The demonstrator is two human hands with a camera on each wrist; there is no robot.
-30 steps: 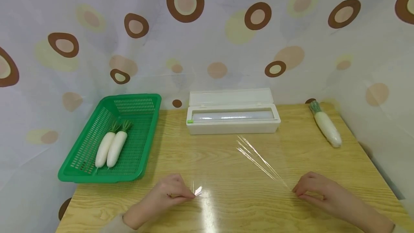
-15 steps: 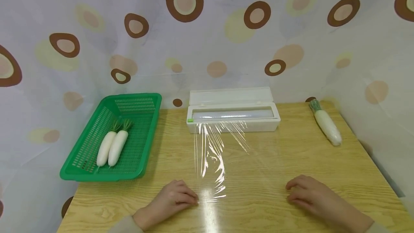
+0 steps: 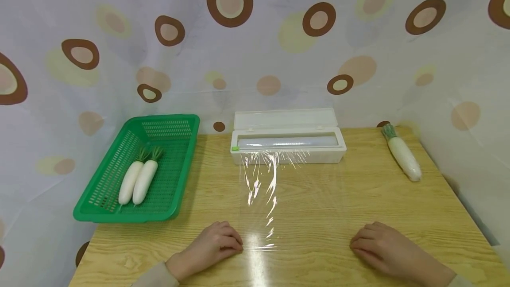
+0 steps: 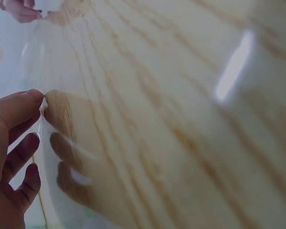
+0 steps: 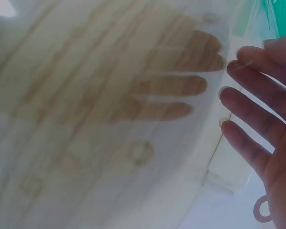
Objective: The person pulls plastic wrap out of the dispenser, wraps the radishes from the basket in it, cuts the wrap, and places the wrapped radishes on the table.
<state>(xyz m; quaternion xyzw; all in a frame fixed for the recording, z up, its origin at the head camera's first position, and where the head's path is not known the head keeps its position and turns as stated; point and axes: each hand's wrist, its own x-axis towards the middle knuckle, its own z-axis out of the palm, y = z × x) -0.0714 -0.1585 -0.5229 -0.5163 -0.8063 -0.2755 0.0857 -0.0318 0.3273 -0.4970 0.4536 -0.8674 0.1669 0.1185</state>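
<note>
A sheet of clear plastic wrap stretches from its white dispenser box toward me over the table, with shiny creases on its left half. At its near left corner is my left hand. In the left wrist view the thumb and finger tips come together at the wrap's edge, and the other fingers are loosely bent. My right hand rests at the near right corner. In the right wrist view its fingers are spread and nearly straight, fingertips right at the glossy surface.
A green basket on the left holds two white radishes with leafy tops. Another white radish, shiny as if wrapped, lies at the back right. The box's lid stands raised against the patterned curtain.
The wrap has come down flat in front of the box. My right hand loosened its pinch, moved slightly left and settled at the table. My left hand stayed nearly in place.
</note>
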